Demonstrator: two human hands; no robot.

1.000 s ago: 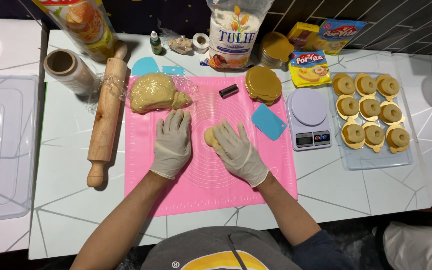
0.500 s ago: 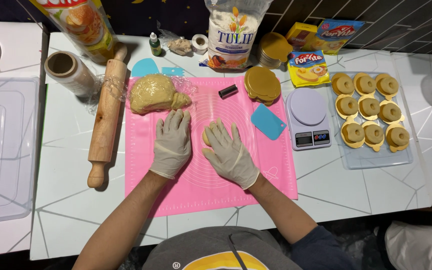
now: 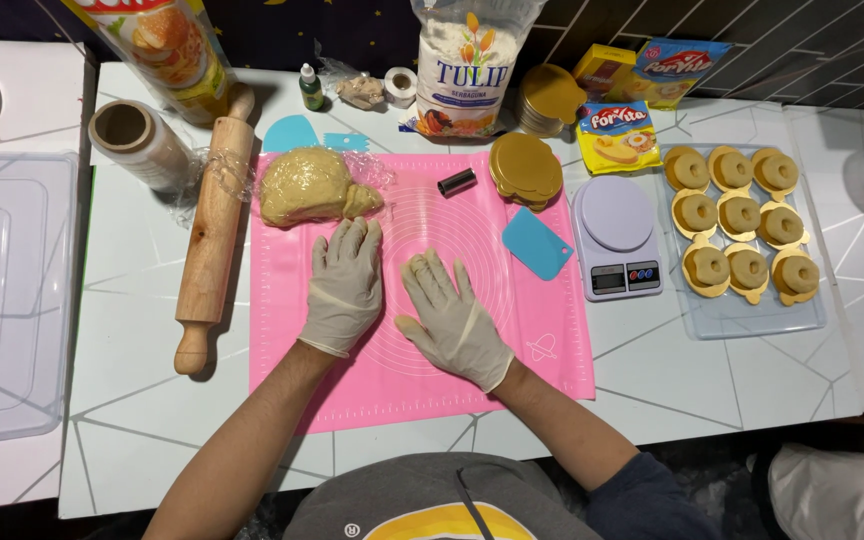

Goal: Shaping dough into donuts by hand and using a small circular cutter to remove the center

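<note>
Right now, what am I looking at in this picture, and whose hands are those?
A person wears a camera on the head, so you look straight down at their own two hands. Both wear pale gloves. The left hand and the right hand lie flat on a pink mat; neither visibly holds anything. Just above the left hand is a lump of dough. A wooden rolling pin lies to the left. To the right sit a blue scraper, a small kitchen scale and a tray of round pastries.

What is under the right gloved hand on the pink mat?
The right hand lies flat, palm down, on the pink mat. Only mat shows around it; anything beneath the palm is covered. The left hand rests flat alongside.
</note>
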